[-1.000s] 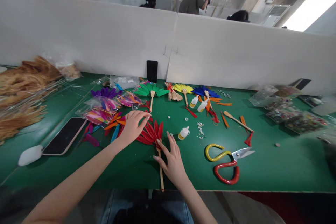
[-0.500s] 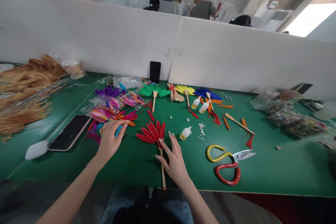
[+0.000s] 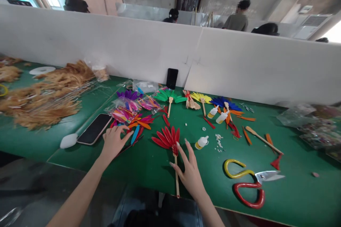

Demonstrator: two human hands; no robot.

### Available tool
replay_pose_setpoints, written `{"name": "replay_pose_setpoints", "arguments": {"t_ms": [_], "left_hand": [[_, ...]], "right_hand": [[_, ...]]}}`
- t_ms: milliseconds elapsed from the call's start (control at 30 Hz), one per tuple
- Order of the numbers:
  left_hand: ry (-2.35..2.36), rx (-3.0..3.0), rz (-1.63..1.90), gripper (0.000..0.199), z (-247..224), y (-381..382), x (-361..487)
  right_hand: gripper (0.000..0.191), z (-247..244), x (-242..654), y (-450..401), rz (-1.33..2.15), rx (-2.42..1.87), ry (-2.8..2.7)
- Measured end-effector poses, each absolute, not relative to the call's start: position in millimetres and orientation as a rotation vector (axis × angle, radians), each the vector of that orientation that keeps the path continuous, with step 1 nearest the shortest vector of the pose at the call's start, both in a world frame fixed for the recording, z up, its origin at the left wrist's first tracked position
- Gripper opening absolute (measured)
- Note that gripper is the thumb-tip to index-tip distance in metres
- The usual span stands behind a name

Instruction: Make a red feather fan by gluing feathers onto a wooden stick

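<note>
My left hand [image 3: 115, 142] is at the near left edge of a pile of loose coloured feathers [image 3: 140, 122], thumb and forefinger curved and apart with nothing visible between them. A blue feather [image 3: 135, 134] lies just right of its thumb. My right hand [image 3: 190, 170] rests with spread fingers by a red feather fan [image 3: 166, 138], the forefinger touching the base of the feathers. The fan lies flat, its wooden handle [image 3: 177, 179] pointing toward the table's front edge. One loose red feather [image 3: 166, 120] lies just beyond it.
Right of the fan are a glue bottle [image 3: 201, 142], small white beads [image 3: 218, 142] and large scissors [image 3: 255, 181]. Green [image 3: 170, 96], yellow [image 3: 201, 98] and blue [image 3: 226, 103] fans lie farther back. A phone [image 3: 94, 129] lies left. Behind a white partition [image 3: 128, 46] are other people.
The view has swung left, so things appear farther right. My left hand has drawn off the blue feather, which now lies uncovered on the pile. My right hand stays at the red fan.
</note>
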State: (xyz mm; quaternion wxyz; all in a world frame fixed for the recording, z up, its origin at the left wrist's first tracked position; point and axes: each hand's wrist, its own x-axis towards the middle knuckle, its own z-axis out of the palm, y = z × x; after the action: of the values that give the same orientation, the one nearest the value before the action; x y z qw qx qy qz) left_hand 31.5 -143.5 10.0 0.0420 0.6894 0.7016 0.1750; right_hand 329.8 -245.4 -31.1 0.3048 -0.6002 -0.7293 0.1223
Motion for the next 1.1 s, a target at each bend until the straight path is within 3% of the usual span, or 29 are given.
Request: {"name": "replay_pose_setpoints", "arguments": {"t_ms": [200, 667, 1100], "left_hand": [[1.887, 2.298, 0.455, 0.019, 5.2, -148.2, 48.3], [1.927, 2.453, 0.184, 0.014, 3.1, -129.3, 54.2], [1.648, 2.199, 0.166, 0.015, 35.7, -122.1, 38.6]], "right_hand": [[0.07, -32.1, 329.1, -246.0, 0.311, -1.598, -1.916], [0.07, -33.6, 328.4, -245.4, 0.301, -1.593, -1.899], [0.055, -30.6, 329.3, -254.9, 0.339, -1.551, -1.728]]}}
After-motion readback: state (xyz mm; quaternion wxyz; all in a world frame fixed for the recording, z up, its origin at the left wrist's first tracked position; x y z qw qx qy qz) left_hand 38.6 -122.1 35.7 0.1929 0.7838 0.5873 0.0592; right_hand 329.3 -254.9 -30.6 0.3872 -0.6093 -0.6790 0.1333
